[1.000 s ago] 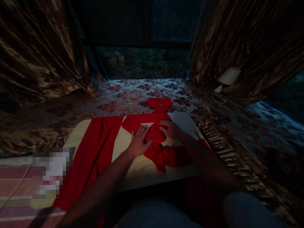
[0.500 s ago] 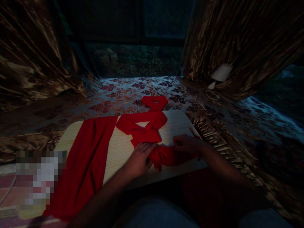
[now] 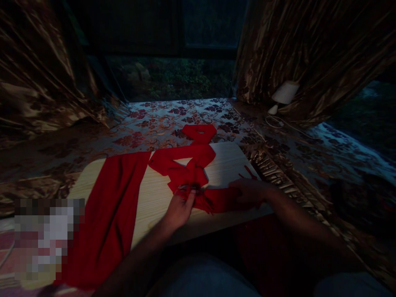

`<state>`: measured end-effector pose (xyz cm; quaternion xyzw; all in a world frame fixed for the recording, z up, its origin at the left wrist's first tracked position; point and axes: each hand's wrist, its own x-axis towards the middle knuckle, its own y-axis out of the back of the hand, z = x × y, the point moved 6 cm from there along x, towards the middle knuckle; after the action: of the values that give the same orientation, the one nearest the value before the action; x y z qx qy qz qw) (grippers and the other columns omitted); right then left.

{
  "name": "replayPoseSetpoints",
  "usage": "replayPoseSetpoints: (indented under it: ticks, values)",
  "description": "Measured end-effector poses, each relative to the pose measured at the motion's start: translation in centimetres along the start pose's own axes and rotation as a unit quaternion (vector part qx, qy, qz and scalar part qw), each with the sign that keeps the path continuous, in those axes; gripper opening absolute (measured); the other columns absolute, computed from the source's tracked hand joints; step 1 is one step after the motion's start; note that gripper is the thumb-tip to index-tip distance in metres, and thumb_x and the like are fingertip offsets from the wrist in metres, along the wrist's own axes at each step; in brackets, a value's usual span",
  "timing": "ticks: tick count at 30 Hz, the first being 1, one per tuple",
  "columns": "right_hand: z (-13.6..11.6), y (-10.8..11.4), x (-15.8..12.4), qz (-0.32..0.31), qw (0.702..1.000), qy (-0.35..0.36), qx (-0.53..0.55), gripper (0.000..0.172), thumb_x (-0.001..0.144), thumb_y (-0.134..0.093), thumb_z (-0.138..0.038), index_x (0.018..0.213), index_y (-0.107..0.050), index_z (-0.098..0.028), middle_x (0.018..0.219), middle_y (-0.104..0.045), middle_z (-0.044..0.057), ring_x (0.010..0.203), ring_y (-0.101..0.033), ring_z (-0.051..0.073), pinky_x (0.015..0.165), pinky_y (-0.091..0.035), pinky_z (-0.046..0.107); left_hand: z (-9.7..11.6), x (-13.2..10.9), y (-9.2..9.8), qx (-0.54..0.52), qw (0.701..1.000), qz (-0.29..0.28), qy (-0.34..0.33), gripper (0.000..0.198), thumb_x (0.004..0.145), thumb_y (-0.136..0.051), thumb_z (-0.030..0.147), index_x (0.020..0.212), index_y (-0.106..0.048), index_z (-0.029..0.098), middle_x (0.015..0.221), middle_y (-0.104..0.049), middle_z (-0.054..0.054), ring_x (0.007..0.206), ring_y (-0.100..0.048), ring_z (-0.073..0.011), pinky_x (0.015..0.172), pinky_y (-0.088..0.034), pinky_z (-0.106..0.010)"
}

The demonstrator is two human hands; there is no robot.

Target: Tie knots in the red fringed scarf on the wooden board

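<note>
A red fringed scarf (image 3: 221, 199) lies across the right part of a pale wooden board (image 3: 157, 206). My left hand (image 3: 182, 206) pinches red cloth near the fringe, thumb on top. At the scarf's right end my right hand (image 3: 252, 190) grips the cloth; its fingertips are partly hidden in the dark. Just beyond my left hand is a folded, looped red piece (image 3: 182, 152), and it seems to touch the scarf. Behind that, a smaller red loop (image 3: 199, 133) reaches past the board's far edge.
A long red cloth (image 3: 114, 198) covers the board's left side, draping over the near edge. Patterned fabric (image 3: 148, 117) spreads behind. A small white lamp (image 3: 285, 94) with a cord stands at right, between curtains (image 3: 297, 45) and window. A blurred item (image 3: 51, 235) sits at lower left.
My left hand has gone from lying flat on the scarf's fringe to pinching the cloth, with its thumb raised. My right hand has turned lower onto the scarf's right end.
</note>
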<state>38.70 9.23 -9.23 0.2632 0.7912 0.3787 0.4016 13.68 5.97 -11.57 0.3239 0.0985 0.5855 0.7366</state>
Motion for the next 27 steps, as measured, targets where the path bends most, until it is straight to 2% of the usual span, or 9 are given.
replayPoseSetpoints:
  ticks: [2,4,6,8,11,16,21,25,27]
  values:
    - [0.4,0.5,-0.3,-0.016,1.000,-0.017,0.001,0.028,0.064,-0.078,-0.029,0.090,-0.073,-0.023,0.095,-0.075,0.005,0.086,-0.069,0.024,0.067,-0.045,0.029,-0.1,0.0,0.1,-0.006,1.000,-0.013,0.015,0.029,0.096,-0.044,0.023,0.096,-0.073,0.021,0.099,-0.074,-0.006,0.099,-0.067,-0.0228,0.093,-0.054,-0.041]
    - [0.7,0.5,-0.5,-0.048,0.998,-0.028,0.006,0.028,0.060,-0.080,-0.027,0.087,-0.075,-0.024,0.093,-0.076,0.004,0.085,-0.069,0.024,0.066,-0.045,0.029,0.2,-0.1,-0.2,0.014,0.999,-0.027,-0.026,0.024,0.084,-0.057,0.017,0.101,-0.073,0.022,0.105,-0.074,-0.006,0.104,-0.065,-0.0248,0.097,-0.052,-0.044]
    - [0.8,0.4,-0.6,-0.083,0.996,-0.036,0.010,0.021,0.059,-0.077,-0.020,0.079,-0.075,-0.025,0.084,-0.076,0.003,0.079,-0.070,0.023,0.062,-0.044,0.029,0.4,-0.2,-0.4,0.030,0.997,-0.022,-0.069,0.041,0.072,-0.063,0.011,0.111,-0.072,0.022,0.115,-0.073,-0.006,0.111,-0.064,-0.0266,0.102,-0.049,-0.047]
    - [1.2,0.5,-0.6,-0.097,0.994,-0.055,0.010,0.016,0.057,-0.073,-0.013,0.068,-0.074,-0.025,0.071,-0.073,0.002,0.069,-0.068,0.021,0.058,-0.041,0.029,0.3,-0.3,-0.6,0.029,0.996,-0.014,-0.087,0.051,0.069,-0.062,0.007,0.116,-0.071,0.022,0.120,-0.072,-0.007,0.113,-0.063,-0.0266,0.104,-0.048,-0.048]
    - [2.2,1.6,-0.4,-0.084,0.994,-0.069,0.010,0.020,0.058,-0.068,-0.009,0.067,-0.075,-0.025,0.068,-0.073,0.002,0.064,-0.066,0.020,0.058,-0.040,0.029,0.0,-0.4,-0.7,0.027,0.995,-0.017,-0.090,0.049,0.071,-0.058,0.004,0.112,-0.075,0.023,0.117,-0.074,-0.006,0.111,-0.063,-0.0254,0.103,-0.048,-0.048]
    - [4.7,4.8,0.3,-0.089,0.992,-0.070,-0.054,0.026,0.069,-0.064,-0.012,0.092,-0.076,-0.016,0.089,-0.076,0.007,0.076,-0.067,0.019,0.063,-0.042,0.026,-0.2,-0.4,-0.7,0.024,0.994,-0.023,-0.108,0.041,0.079,-0.060,0.009,0.115,-0.075,0.021,0.119,-0.073,-0.007,0.112,-0.062,-0.0256,0.101,-0.048,-0.047]
    - [6.8,8.8,0.6,-0.095,0.979,-0.133,-0.121,0.027,0.073,-0.063,-0.013,0.096,-0.077,-0.012,0.089,-0.076,0.009,0.077,-0.067,0.020,0.063,-0.043,0.026,-0.2,-0.5,-0.7,0.032,0.992,-0.018,-0.121,0.033,0.085,-0.060,0.015,0.114,-0.076,0.021,0.119,-0.072,-0.009,0.111,-0.062,-0.0259,0.100,-0.048,-0.046]
    - [7.7,12.0,0.6,-0.037,0.946,-0.226,-0.230,0.028,0.074,-0.059,-0.009,0.093,-0.080,-0.011,0.093,-0.076,0.017,0.083,-0.070,0.028,0.073,-0.049,0.036,-0.4,-0.7,-0.8,0.049,0.991,-0.015,-0.127,0.033,0.086,-0.060,0.015,0.114,-0.075,0.021,0.121,-0.071,-0.011,0.112,-0.061,-0.0273,0.101,-0.047,-0.048]
    - [7.4,13.0,0.9,0.021,0.939,-0.223,-0.260,0.030,0.076,-0.057,-0.009,0.095,-0.081,-0.014,0.098,-0.076,0.017,0.094,-0.069,0.032,0.088,-0.048,0.045,-0.5,-0.7,-0.8,0.053,0.990,-0.015,-0.130,0.034,0.085,-0.060,0.015,0.115,-0.075,0.021,0.122,-0.071,-0.011,0.113,-0.061,-0.0276,0.102,-0.046,-0.049]
